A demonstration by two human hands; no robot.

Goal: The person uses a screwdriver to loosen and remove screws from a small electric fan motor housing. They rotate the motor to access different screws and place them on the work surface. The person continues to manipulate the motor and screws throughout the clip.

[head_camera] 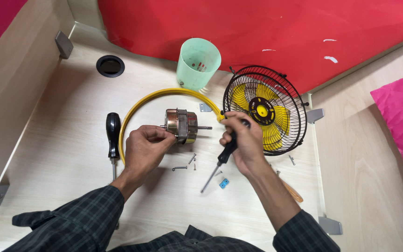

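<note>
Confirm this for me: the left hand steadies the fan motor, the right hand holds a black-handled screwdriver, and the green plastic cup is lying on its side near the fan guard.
One detail is wrong. The green plastic cup stands upright, its open mouth facing up, beside the fan guard, as the head view shows. The rest holds: the left hand steadies the fan motor, and the right hand holds a black-handled screwdriver.

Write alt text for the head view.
A person's left hand grips a small copper-coloured motor on a pale table while the right hand holds a black-handled screwdriver. Loose screws, a yellow ring and a caged fan lie around.
</note>
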